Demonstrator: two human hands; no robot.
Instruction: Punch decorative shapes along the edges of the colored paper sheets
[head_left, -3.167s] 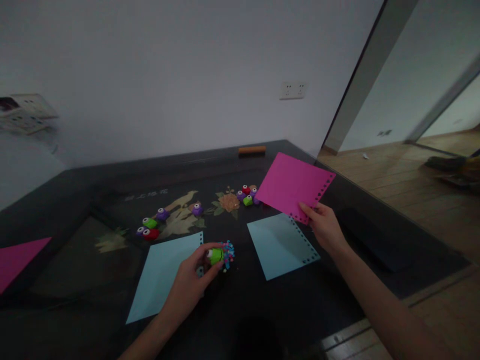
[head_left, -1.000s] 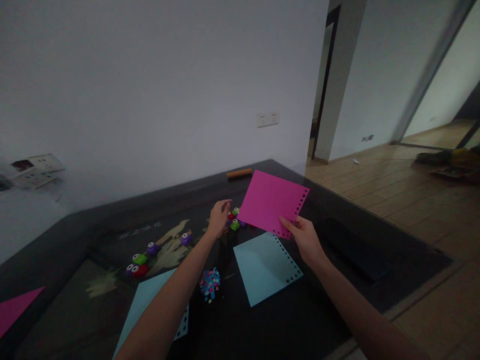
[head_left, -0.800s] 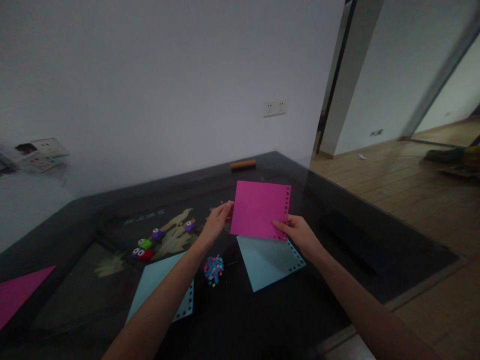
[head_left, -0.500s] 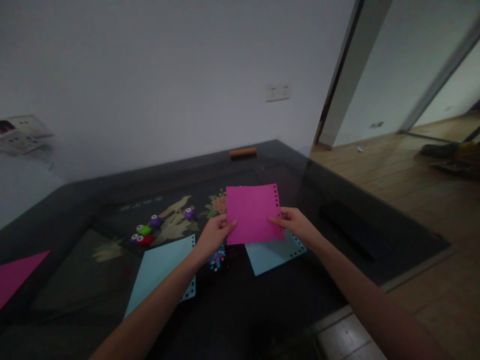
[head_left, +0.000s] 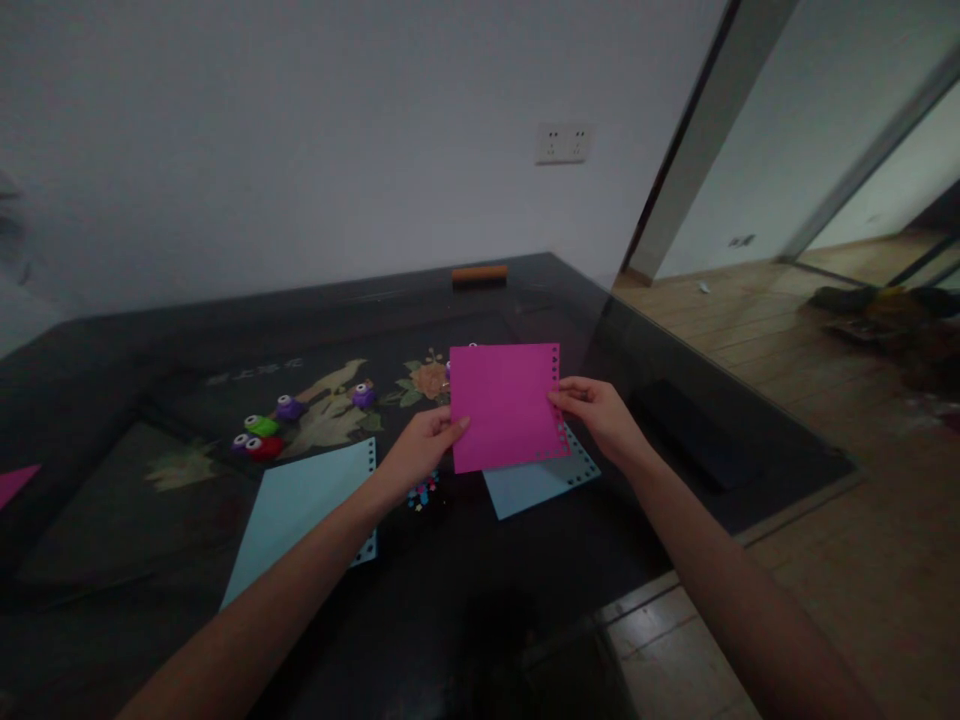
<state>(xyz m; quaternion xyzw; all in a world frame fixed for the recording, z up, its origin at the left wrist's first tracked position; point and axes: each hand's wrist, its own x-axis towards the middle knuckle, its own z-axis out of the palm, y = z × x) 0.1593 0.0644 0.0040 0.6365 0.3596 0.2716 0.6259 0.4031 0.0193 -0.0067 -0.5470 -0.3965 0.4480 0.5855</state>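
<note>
2 bare hands hold 1 square sheet of bright pink paper (head_left: 504,405) above a dark glass-topped table (head_left: 150,560), near its middle. The left hand (head_left: 420,455) pinches the sheet's lower left edge, thumb on the front face and the other fingers hidden behind it. The right hand (head_left: 596,415) grips the right edge, where a row of small punched holes runs down the side and along the bottom; its fingers are curled narrowly on the paper.

Under the pink sheet, slightly to the right, lies a pale blue paper sheet with punched edges (head_left: 536,480), flat on the table. A second pale blue paper sheet (head_left: 300,515) lies to the left, partly crossed by the left forearm. Between the 2 blue sheets, just below the left hand, sits a small heap of coloured paper confetti (head_left: 421,493).

Farther left, a cluster of small plastic craft punches (head_left: 259,438) in green, purple and red stands on the table's painted flower design, with 1 more purple punch (head_left: 364,395) nearby. At the far edge rests an orange-brown wooden bar (head_left: 478,274). On the wall behind is a white double socket (head_left: 562,143).
</note>
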